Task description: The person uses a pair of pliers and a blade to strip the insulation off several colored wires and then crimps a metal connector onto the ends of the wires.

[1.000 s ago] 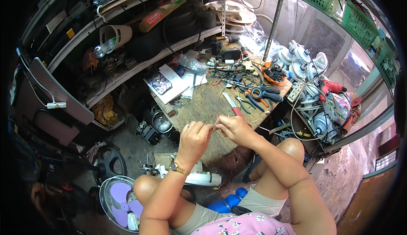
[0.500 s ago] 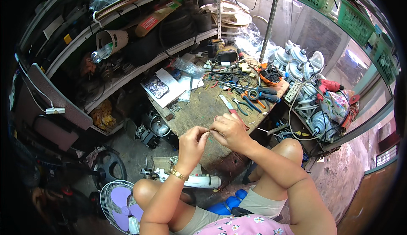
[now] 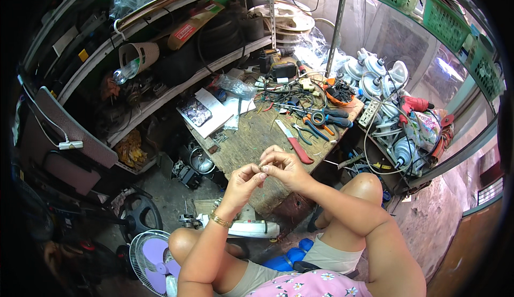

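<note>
Worn wood forms the workbench top [image 3: 246, 147] beneath your hands, and a small piece [image 3: 262, 167] sits where your fingertips meet, above the near part of the bench. Your left hand [image 3: 244, 183] seems closed on it in a thumb-and-forefinger pinch; your right hand [image 3: 285, 168] pinches it from the other side. Judging by that delicate grip, it is very light and easily dropped, so take it by its ends, between the pads of thumb and forefinger. Whether it is stiff or soft, slippery or fragile, you can't tell: your fingers cover most of it, hiding its shape and material. Beyond, the red-handled knife [image 3: 293, 140] lies in plain view, but tangled wires [image 3: 286, 98] overlap, and your left leg partly hides the purple-bladed fan [image 3: 156, 250].
</note>
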`<action>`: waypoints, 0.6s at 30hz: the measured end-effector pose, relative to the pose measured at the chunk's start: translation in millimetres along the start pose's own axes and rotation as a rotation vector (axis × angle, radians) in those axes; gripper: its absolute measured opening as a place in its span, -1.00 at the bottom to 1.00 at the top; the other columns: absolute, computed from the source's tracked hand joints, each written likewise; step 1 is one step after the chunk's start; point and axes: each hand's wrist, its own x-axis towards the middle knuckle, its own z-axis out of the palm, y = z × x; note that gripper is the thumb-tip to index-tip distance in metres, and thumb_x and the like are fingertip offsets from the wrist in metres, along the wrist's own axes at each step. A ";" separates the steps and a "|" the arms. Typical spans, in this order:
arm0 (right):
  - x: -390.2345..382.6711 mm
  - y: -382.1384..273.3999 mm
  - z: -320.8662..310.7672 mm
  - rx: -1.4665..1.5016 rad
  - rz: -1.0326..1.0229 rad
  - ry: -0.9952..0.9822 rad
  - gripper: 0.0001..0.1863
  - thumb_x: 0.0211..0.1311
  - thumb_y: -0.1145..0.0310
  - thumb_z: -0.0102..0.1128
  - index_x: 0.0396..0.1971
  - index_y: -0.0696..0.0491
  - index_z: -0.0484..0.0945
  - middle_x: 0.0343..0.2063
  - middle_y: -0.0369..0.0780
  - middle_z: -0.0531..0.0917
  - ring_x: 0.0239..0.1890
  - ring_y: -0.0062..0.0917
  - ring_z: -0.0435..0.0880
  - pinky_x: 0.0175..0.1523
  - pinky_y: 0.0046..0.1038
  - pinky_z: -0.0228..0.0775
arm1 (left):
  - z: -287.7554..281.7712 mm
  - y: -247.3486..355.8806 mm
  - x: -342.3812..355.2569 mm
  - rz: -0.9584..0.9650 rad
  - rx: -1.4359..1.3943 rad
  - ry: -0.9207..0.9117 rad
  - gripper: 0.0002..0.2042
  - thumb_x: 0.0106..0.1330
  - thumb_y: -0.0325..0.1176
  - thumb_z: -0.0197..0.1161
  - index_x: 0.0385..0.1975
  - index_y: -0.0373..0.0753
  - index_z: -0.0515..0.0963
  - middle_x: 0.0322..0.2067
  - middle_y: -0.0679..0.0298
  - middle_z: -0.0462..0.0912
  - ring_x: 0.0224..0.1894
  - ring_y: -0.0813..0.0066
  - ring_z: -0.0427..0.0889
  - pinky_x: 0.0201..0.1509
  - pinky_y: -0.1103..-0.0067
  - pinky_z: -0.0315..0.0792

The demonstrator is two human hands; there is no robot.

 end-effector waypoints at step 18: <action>-18.0 -17.4 -22.7 -1.274 -0.886 -0.405 -0.70 -0.11 0.32 0.12 -0.27 -0.12 0.59 -0.39 -0.39 0.54 -0.43 -0.58 0.47 -0.46 -0.50 0.31 | -25.4 -15.4 -15.9 -0.463 0.044 -0.390 -0.82 0.24 -0.27 0.25 -0.39 -0.26 0.58 -0.57 0.50 0.48 -0.54 0.78 0.32 -0.46 0.76 0.18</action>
